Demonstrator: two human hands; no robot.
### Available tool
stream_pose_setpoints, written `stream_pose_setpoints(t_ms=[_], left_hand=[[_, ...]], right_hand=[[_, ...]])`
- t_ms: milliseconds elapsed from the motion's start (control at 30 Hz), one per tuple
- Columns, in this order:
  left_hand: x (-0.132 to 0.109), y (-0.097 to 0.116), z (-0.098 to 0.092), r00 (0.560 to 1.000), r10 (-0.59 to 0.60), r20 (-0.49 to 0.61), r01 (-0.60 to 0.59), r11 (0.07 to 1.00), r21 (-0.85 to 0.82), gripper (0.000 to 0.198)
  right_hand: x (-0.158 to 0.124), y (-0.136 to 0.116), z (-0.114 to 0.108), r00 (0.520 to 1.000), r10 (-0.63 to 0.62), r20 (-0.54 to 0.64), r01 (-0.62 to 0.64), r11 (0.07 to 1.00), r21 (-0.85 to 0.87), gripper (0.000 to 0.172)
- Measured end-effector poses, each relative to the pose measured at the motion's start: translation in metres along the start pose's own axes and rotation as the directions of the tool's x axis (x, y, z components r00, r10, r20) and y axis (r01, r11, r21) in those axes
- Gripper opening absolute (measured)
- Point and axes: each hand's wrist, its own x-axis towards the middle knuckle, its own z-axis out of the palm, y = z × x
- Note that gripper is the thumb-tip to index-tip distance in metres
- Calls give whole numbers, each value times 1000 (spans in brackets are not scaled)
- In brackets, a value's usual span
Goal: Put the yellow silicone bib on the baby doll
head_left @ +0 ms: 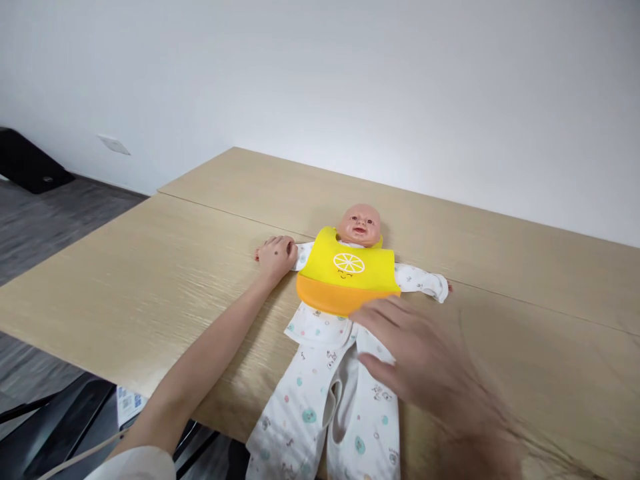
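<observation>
A baby doll (pixel 369 217) lies on its back on the table with both arms spread. It wears a yellow bib (pixel 373 267) with a white citrus slice, a smiling face and an orange lower pocket. Beneath the bib are a white patterned top (pixel 313 328) and matching trousers (pixel 295 410) with an open crotch. My left hand (pixel 276 257) is closed around the doll's sleeved arm at the left, near its hand. My right hand (pixel 415 353), slightly blurred, hovers over the lower top beside the bib's bottom edge, thumb and fingers apart; whether it touches the bib I cannot tell.
The pale wooden table (pixel 125 280) has a seam running across it and meets a white wall (pixel 400 100). A black object (pixel 33 160) stands on the grey floor at far left. Below the near edge is a dark chair (pixel 65 420) with a printed paper (pixel 130 403).
</observation>
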Motion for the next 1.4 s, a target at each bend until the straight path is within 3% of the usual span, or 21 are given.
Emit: stream_pose_setpoints(t_ms=[100, 167, 333, 500, 600, 767, 867, 1000, 1133, 1300, 1400], left_hand=[[0, 1, -2, 1000, 2, 10, -2, 1000, 0, 28], [0, 2, -3, 1000, 0, 14, 0, 1000, 1, 28], [-1, 1, -3, 1000, -2, 6, 2, 1000, -1, 29], [-1, 1, -2, 1000, 10, -5, -10, 1000, 1, 28], [0, 0, 0, 1000, 8, -15, -9, 1000, -12, 26], [1, -4, 3, 1000, 18, -12, -18, 999, -44, 23], [1, -3, 3, 1000, 0, -14, -1, 999, -37, 22], [1, 4, -2, 999, -39, -28, 37, 998, -53, 29], [2, 15, -11, 999, 35, -30, -38, 995, -97, 28], [-2, 35, -23, 991, 135, 2, -133, 977, -165, 29], [-4, 43, -27, 985, 158, 67, -143, 972, -185, 30]], right_hand=[[12, -6, 9, 986, 53, 160, -48, 998, -35, 28], [30, -6, 22, 978, 75, 194, -59, 995, -85, 32], [50, -3, 43, 983, 73, 167, -46, 986, -158, 39], [50, -4, 34, 980, 88, 178, -67, 991, -120, 35], [51, -6, 32, 985, 112, 128, -100, 990, -100, 38], [52, -17, 42, 991, 134, -15, -135, 989, -64, 36], [50, -22, 45, 994, 113, -6, -113, 992, -61, 31], [42, -16, 34, 976, 69, 209, -56, 996, -66, 27], [34, -4, 17, 935, 72, 347, -64, 997, -33, 28], [30, 8, 8, 917, 65, 392, -96, 994, 60, 28], [26, 21, 5, 943, 80, 324, -136, 979, 152, 25]])
